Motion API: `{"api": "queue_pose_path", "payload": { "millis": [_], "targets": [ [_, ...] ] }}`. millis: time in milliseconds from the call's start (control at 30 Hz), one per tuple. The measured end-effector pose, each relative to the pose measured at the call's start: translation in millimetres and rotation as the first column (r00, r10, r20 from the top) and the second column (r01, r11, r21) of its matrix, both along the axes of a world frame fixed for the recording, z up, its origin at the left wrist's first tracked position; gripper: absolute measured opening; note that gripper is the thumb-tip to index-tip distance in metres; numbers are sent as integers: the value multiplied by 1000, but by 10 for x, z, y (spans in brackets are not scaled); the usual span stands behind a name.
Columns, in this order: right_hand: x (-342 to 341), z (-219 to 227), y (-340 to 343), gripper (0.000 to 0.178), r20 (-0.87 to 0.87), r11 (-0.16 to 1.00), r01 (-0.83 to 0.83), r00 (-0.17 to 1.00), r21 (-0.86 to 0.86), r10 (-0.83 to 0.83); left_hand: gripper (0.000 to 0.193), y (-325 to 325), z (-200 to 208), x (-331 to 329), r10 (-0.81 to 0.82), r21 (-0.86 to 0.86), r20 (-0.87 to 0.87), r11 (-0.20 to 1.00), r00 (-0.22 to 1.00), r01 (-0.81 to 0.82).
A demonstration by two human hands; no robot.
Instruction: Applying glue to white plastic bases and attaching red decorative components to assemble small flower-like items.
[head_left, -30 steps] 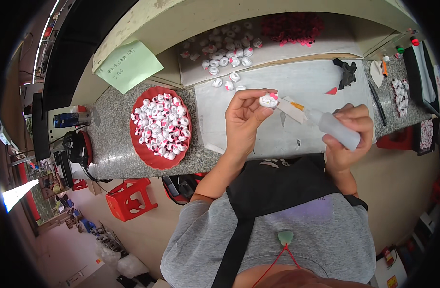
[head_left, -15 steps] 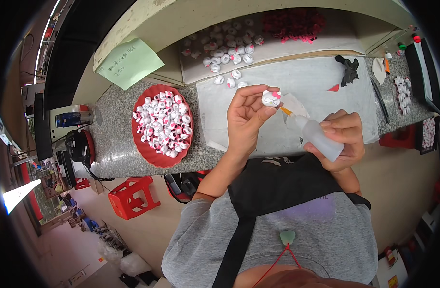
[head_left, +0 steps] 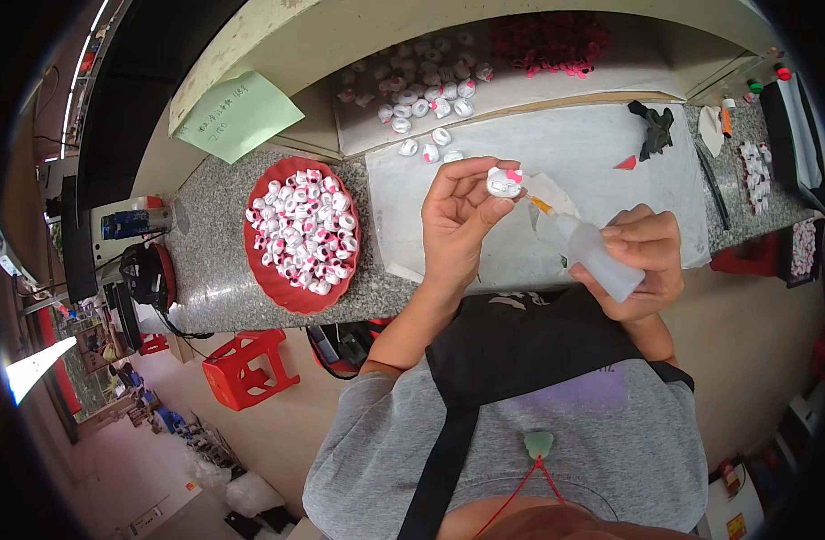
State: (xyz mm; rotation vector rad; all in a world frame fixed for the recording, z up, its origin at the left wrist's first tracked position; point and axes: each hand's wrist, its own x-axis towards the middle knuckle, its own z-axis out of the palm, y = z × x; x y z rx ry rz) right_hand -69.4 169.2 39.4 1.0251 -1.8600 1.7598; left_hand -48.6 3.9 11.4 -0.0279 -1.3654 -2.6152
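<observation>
My left hand [head_left: 457, 211] pinches a small white piece [head_left: 504, 184] with a pink bow between thumb and fingertips, above the pale sheet [head_left: 399, 211] on the table [head_left: 205, 279]. My right hand [head_left: 644, 263] has its fingers wrapped about a translucent bottle [head_left: 608, 265]; the orange nozzle [head_left: 541, 205] points far-left, its tip just beside the piece, contact not discernible. Left: a red dish [head_left: 297, 301] heaped with similar pieces [head_left: 304, 229]. Far: a shelf [head_left: 642, 83] bearing more white pieces [head_left: 419, 108] and a pink pile [head_left: 552, 40].

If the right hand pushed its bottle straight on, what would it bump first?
Probably the white piece in the left hand; the orange tip points about there, though depth is unclear.
</observation>
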Motion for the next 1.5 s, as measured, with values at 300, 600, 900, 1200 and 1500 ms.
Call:
{"api": "queue_pose_path", "payload": {
  "millis": [300, 600, 900, 1200, 1500],
  "targets": [
    [9, -8, -13, 37, -20, 1000, -7, 1000, -18, 7, 34, 22, -9, 9, 5, -18, 8, 1000, 1000, -4],
    [29, -14, -13, 37, -6, 1000, -22, 1000, -13, 22, 34, 23, -7, 15, -26, -27, 27, 999, 999, 27],
    [19, 4, 2, 36, -16, 1000, -8, 1000, -16, 8, 33, 20, -9, 18, -21, -11, 9, 1000, 1000, 21],
    [16, -11, -6, 37, -3, 1000, -22, 1000, -16, 22, 34, 27, -17, 32, -21, -46, 22, 999, 1000, 22],
    [21, -4, -40, 38, -10, 1000, -19, 1000, -9, 19, 32, 43, -28, 45, 14, -211, -20, 977, 1000, -18]
  ]
}}
